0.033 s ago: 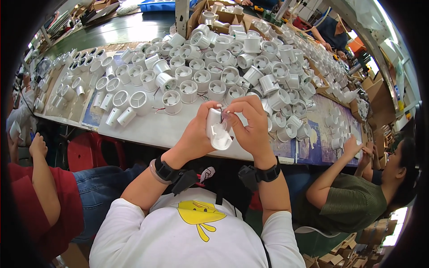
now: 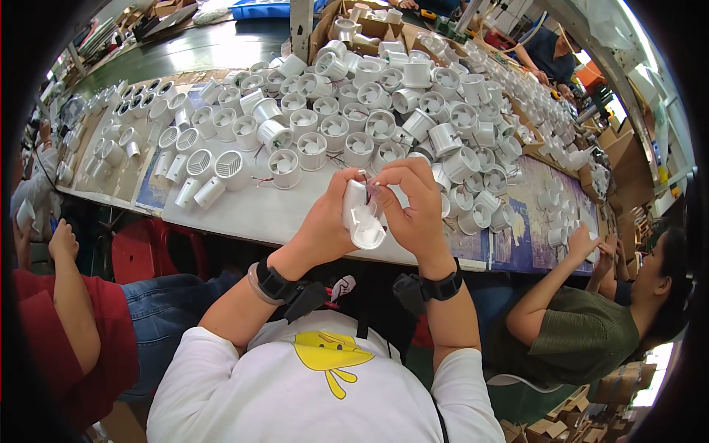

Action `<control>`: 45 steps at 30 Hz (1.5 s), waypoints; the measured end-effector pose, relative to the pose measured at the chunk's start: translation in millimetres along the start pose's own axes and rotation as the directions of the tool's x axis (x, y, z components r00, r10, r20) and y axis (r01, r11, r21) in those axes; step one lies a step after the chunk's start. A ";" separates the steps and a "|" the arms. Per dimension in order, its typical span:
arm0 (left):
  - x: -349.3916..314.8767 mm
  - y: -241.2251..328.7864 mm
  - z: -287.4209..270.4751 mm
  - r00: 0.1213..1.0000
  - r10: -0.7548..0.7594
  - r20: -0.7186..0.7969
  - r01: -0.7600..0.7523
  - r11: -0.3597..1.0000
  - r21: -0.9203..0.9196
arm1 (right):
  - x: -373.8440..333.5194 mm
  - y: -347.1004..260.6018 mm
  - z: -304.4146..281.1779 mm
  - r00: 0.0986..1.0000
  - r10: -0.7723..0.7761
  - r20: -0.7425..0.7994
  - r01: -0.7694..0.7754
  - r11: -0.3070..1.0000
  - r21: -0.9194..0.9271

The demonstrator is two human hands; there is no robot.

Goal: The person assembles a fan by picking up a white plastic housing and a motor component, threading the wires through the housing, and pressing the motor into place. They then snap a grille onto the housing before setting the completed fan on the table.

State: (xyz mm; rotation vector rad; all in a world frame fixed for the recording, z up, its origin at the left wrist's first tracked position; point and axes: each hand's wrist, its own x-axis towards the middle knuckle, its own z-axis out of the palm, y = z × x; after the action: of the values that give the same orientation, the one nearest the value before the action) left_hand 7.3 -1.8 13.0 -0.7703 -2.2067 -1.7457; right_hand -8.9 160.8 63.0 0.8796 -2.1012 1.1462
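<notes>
In front of my chest, above the table's near edge, my left hand [image 2: 323, 223] is closed around a white plastic fan housing [image 2: 367, 230]. Its hollow rounded end faces me, with a narrower tube part against the palm. My right hand [image 2: 415, 210] pinches thin dark wires [image 2: 368, 193] at the housing's upper side, thumb and forefinger together. The fingertips partly hide the wires' ends. Just beyond both hands lie many round white fan units [image 2: 312, 145] with wires trailing out. Left of them rest white grilled pieces with tube handles [image 2: 232, 167].
White fan units pile up across the long worktable [image 2: 244, 218]. A cardboard box [image 2: 377, 29] stands behind the pile, next to a metal post [image 2: 300, 29]. Co-workers sit close on both sides, one in a red shirt [image 2: 111, 325], one in dark green [image 2: 583, 332]. A red stool [image 2: 136, 251] is at left.
The housing in my left hand has tilted slightly, showing more of its hollow inside. Both hands stay in nearly the same place.
</notes>
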 end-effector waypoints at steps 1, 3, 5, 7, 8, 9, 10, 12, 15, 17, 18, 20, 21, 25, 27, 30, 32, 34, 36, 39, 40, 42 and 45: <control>-0.6 0.4 0.6 1.000 0.000 0.000 0.000 1.000 0.001 | -0.8 0.6 1.1 1.000 0.000 -0.001 0.000 1.000 0.001; -1.6 1.1 1.7 0.999 -0.046 -0.007 0.046 0.998 0.038 | -2.2 2.0 2.8 0.999 0.033 -0.013 -0.033 0.999 -0.006; -1.0 2.0 2.2 0.998 -0.068 -0.012 0.068 0.996 0.056 | -2.7 2.6 2.8 0.999 0.048 -0.018 -0.048 0.999 -0.010; 0.4 4.6 1.8 0.998 -0.061 -0.035 0.063 0.997 0.040 | -3.2 3.2 0.5 0.996 0.083 0.016 -0.083 0.995 0.056; 0.9 5.1 1.6 0.997 -0.058 -0.047 0.060 0.998 0.031 | -3.0 3.6 -0.9 0.994 0.099 0.035 -0.102 0.991 0.088; 1.2 5.1 1.3 0.997 -0.058 -0.048 0.059 0.998 0.030 | -1.8 3.7 -3.1 0.995 0.098 0.036 -0.101 0.991 0.087; 0.9 5.0 0.9 0.998 -0.048 -0.034 0.048 0.999 0.020 | 0.2 3.1 -6.2 0.993 0.101 0.064 -0.107 0.989 0.106; 0.3 4.7 0.2 1.000 -0.027 -0.007 0.027 1.000 0.001 | 3.5 2.9 -11.0 0.987 0.105 0.119 -0.122 0.982 0.145; 0.5 1.1 1.6 0.999 -0.040 0.028 0.041 0.998 -0.048 | 2.6 6.4 -12.8 0.966 0.101 0.240 -0.162 0.955 0.250; 1.9 4.4 1.7 0.998 -0.045 0.050 0.049 0.996 -0.071 | 0.5 9.2 -14.5 0.951 0.095 0.296 -0.187 0.936 0.299; 1.7 6.3 0.8 0.996 -0.066 0.067 0.070 0.996 -0.063 | -0.7 11.0 -15.5 0.950 0.094 0.298 -0.186 0.936 0.297; 3.4 13.4 -1.9 0.990 -0.108 0.097 0.112 0.993 -0.041 | -2.8 15.0 -16.4 0.949 0.088 0.304 -0.182 0.937 0.297; 3.8 15.3 -1.9 0.990 -0.108 0.095 0.112 0.993 -0.039 | -4.1 17.0 -15.9 0.949 0.085 0.303 -0.180 0.937 0.299; 2.4 20.1 -0.3 0.976 -0.197 0.097 0.202 0.979 -0.041 | -11.4 25.1 -11.5 0.965 0.072 0.254 -0.157 0.930 0.333; 1.2 17.6 0.2 0.986 -0.151 0.065 0.156 0.985 -0.072 | -13.0 29.6 -8.0 0.955 0.179 0.237 -0.275 0.833 0.480; 3.1 8.2 7.1 0.998 -0.063 -0.010 0.061 0.985 -0.160 | -18.9 26.7 -0.1 0.943 0.264 0.202 -0.332 0.721 0.608; 7.3 0.3 13.7 0.990 0.037 -0.133 -0.075 0.954 -0.292 | -25.1 17.0 10.6 0.927 0.344 0.152 -0.341 0.598 0.725; 14.3 -3.8 16.8 0.980 0.124 -0.154 -0.163 0.949 -0.270 | -26.1 -1.5 25.8 0.917 0.385 0.103 -0.308 0.522 0.795; 23.1 -4.9 20.0 0.943 0.284 -0.174 -0.319 0.920 -0.229 | -24.8 -14.6 33.7 0.871 0.490 0.016 -0.216 0.355 0.910; 30.1 -2.8 26.4 0.903 0.369 -0.219 -0.411 0.889 -0.202 | -27.7 -6.6 29.8 0.883 0.470 0.010 -0.197 0.350 0.916; 30.2 -1.8 28.9 0.883 0.401 -0.243 -0.447 0.876 -0.182 | -28.2 -6.0 28.4 0.886 0.463 0.016 -0.193 0.338 0.921; 30.5 0.1 33.7 0.888 0.379 -0.261 -0.430 0.886 -0.176 | -26.8 -5.1 24.5 0.892 0.452 0.014 -0.202 0.373 0.906; 30.2 0.8 37.6 0.892 0.341 -0.296 -0.398 0.903 -0.159 | -23.9 -5.5 21.0 0.906 0.424 0.008 -0.214 0.440 0.872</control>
State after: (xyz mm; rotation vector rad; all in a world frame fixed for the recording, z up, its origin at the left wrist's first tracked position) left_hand -12.2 42.1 18.1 -0.8825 -1.5913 -1.7838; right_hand 6.3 146.7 38.3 0.6762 -1.4390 2.5106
